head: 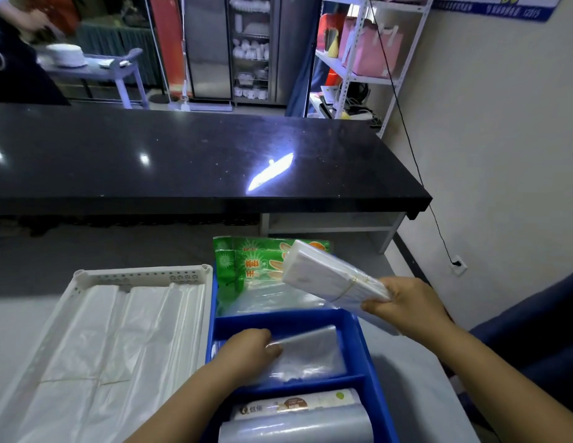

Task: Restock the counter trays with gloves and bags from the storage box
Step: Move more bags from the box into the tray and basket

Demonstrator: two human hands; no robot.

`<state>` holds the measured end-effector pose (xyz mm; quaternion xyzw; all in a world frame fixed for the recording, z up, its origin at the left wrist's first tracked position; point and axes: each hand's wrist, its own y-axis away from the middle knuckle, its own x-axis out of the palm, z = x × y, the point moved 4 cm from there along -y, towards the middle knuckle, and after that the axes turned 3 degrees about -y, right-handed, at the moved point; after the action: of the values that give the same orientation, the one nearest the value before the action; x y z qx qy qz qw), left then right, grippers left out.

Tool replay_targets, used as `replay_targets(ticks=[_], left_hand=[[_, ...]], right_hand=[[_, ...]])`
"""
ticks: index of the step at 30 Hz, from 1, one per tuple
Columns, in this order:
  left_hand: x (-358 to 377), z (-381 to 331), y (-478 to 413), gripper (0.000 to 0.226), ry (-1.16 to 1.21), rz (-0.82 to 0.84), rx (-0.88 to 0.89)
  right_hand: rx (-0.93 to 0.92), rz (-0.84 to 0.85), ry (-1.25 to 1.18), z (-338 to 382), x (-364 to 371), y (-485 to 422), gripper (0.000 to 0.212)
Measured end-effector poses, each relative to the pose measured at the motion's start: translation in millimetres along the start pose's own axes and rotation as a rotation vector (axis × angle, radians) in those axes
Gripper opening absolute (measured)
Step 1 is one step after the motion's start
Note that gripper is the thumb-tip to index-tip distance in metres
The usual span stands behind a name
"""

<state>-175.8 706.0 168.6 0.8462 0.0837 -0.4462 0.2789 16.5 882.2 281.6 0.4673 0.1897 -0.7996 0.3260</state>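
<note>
A blue divided tray [362, 343] sits on the grey counter in front of me. My left hand [247, 350] is in its middle compartment, fingers curled on a clear plastic bag stack [310, 356]. My right hand [406, 306] grips one end of a banded bundle of clear bags [326, 273], held tilted above the tray's far right side. Green glove packets [247, 263] stand in the far compartment. Bag rolls [298, 417] lie in the near compartment. A white tray [135, 273] to the left holds flat white bags [119, 340].
A raised black countertop [183, 161] runs across behind the trays. A white shelf unit [358, 59] and a steel cabinet [247, 49] stand at the back. Another person [13, 59] is at the far left. A blue chair [534, 330] is at my right.
</note>
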Motion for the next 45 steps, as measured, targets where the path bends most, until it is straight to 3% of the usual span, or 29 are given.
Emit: replay_targets(ticks=[4, 11, 14, 17, 21, 26, 36, 42, 45], left_hand=[[-3.7, -10.5, 12.5, 0.015, -0.099, 0.018, 0.003], [-7.1, -23.9, 53.4, 0.019, -0.259, -0.25, 0.113], [-0.7, -24.2, 65.6, 0.022, -0.258, -0.261, 0.08], [3.3, -22.3, 74.3, 0.023, -0.226, -0.259, 0.054], [5.1, -21.3, 79.6, 0.022, -0.192, -0.27, 0.048], [7.4, -18.8, 75.4, 0.022, -0.171, -0.272, 0.028], [1.1, -21.5, 64.1, 0.012, -0.202, -0.268, 0.035], [-6.8, -19.7, 43.9, 0.021, -0.34, -0.313, -0.016], [-14.8, -21.4, 36.4, 0.022, -0.399, -0.368, -0.01]], right_hand=[[-0.045, 0.003, -0.022, -1.0, -2.8, -7.9, 0.022], [-0.227, 0.134, -0.076, 36.7, 12.5, -22.8, 0.018], [-0.329, 0.246, 0.071, 56.0, 37.7, -25.8, 0.013], [-0.422, 0.367, 0.294, 60.2, 78.5, -25.4, 0.022], [-0.303, 0.637, 0.201, 45.9, 115.3, -27.1, 0.018], [-0.205, 0.745, 0.185, 37.7, 125.0, -37.9, 0.023], [-0.305, 0.512, 0.321, 50.4, 119.2, -32.7, 0.022], [-0.442, 0.138, 0.175, 58.2, 82.4, -28.2, 0.025], [-0.437, 0.192, 0.193, 53.1, 86.0, -17.8, 0.023]])
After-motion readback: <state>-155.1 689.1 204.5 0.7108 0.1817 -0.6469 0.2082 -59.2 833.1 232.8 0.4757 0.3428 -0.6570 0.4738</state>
